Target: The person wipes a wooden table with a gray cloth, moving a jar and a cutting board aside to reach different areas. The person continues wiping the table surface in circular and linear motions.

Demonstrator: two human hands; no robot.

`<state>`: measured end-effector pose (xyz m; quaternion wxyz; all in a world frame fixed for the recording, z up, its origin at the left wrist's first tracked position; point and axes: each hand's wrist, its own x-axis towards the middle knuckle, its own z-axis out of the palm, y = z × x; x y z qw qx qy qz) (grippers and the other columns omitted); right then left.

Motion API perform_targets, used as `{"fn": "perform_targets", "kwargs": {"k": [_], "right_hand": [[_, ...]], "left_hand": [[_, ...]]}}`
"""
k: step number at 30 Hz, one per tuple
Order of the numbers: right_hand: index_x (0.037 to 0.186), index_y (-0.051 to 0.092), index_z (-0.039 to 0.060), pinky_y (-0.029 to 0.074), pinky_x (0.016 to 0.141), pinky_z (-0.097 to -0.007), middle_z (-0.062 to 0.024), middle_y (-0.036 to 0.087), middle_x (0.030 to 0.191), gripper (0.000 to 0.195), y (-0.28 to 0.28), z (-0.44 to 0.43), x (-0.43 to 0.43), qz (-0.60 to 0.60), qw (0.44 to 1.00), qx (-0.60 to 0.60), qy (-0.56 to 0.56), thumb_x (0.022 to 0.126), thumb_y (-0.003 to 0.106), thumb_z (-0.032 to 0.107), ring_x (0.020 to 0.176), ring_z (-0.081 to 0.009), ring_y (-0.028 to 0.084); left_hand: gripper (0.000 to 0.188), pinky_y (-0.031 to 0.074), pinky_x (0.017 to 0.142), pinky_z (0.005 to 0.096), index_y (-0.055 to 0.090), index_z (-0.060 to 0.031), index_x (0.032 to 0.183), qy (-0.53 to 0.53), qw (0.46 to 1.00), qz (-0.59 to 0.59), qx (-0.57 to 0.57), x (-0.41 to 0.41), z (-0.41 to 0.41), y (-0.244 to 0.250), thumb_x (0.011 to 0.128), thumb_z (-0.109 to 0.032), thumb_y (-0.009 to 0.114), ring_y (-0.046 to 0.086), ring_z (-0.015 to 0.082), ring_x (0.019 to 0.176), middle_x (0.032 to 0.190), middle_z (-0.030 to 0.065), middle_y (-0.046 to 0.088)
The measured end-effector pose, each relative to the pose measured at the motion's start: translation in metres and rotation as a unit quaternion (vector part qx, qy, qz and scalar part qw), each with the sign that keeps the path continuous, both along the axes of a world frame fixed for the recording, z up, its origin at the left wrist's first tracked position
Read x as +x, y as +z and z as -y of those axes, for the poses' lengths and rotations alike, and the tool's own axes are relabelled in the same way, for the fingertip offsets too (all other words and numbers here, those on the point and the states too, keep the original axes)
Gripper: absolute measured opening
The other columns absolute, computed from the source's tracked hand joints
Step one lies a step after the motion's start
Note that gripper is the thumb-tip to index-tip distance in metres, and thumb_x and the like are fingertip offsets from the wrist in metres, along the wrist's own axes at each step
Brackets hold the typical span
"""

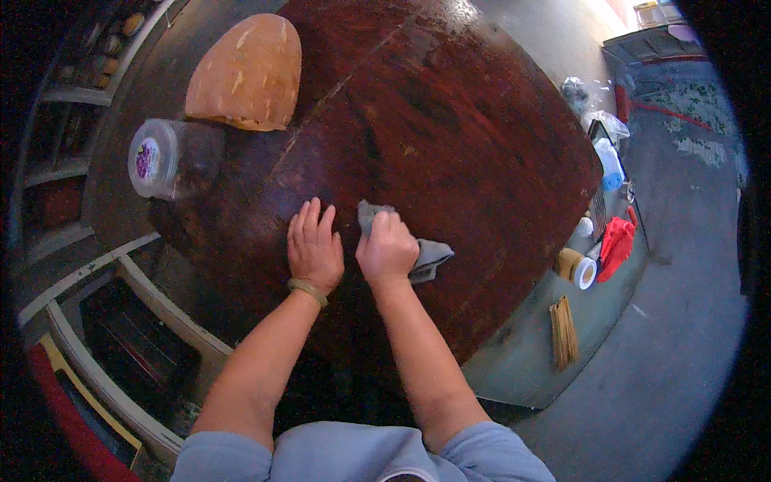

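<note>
A dark red-brown wooden slab point(482, 162) with streaked grain spreads before me. My left hand point(314, 246) lies palm down on it, holding nothing, its fingers slightly apart; a band circles that wrist. Just to its right, my right hand point(387, 247) is closed around a crumpled grey cloth point(431, 259). The cloth sticks out on both sides of the fist and is pressed to the wood. Part of it is hidden by the fingers.
Far left are a rounded orange-brown block point(247, 72), apparently wood, and a clear plastic jar point(187, 158) on its side. Beyond the slab's right edge lie a white-lidded jar point(575, 268), a red cloth-like item point(617, 247) and a bundle of thin sticks point(563, 333). A pale frame point(174, 307) stands lower left.
</note>
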<state>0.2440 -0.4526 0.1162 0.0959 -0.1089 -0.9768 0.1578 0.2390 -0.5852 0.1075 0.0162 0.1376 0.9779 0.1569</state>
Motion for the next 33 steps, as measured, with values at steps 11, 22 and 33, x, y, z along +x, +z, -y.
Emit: {"fn": "perform_targets", "kwargs": {"k": [11, 22, 33], "right_hand": [[0.082, 0.051, 0.0089, 0.051, 0.054, -0.0381, -0.0072, 0.057, 0.079, 0.029, 0.001, -0.011, -0.111, -0.019, 0.999, 0.020, 0.028, 0.061, 0.071, 0.011, 0.067, -0.0272, 0.062], [0.084, 0.052, 0.0088, 0.054, 0.059, -0.0416, -0.0097, 0.061, 0.077, 0.023, 0.005, -0.015, -0.206, -0.011, 1.000, 0.026, -0.006, 0.072, 0.070, 0.019, 0.070, -0.0299, 0.067], [0.117, 0.060, 0.0047, 0.050, 0.084, -0.0354, -0.0074, 0.066, 0.106, 0.030, 0.065, -0.054, -0.150, 0.093, 0.538, -0.833, -0.092, 0.091, 0.061, 0.019, 0.094, -0.0199, 0.063]], "left_hand": [[0.056, 0.026, 0.113, 0.0474, 0.047, -0.0066, 0.135, -0.009, 0.999, -0.014, 0.030, -0.002, 0.004, 0.001, 0.082, -0.012, 0.064, 0.032, 0.0333, 0.136, 0.146, 0.0164, 0.036], [0.055, 0.025, 0.114, 0.0469, 0.049, -0.0084, 0.135, -0.004, 0.999, 0.023, 0.039, -0.004, 0.001, 0.007, 0.082, -0.013, 0.064, 0.030, 0.0323, 0.138, 0.146, 0.0149, 0.036], [0.052, 0.025, 0.114, 0.0470, 0.049, -0.0099, 0.134, 0.006, 0.998, -0.004, 0.057, -0.001, 0.006, 0.004, 0.084, -0.016, 0.062, 0.033, 0.0315, 0.137, 0.146, 0.0134, 0.037]]}}
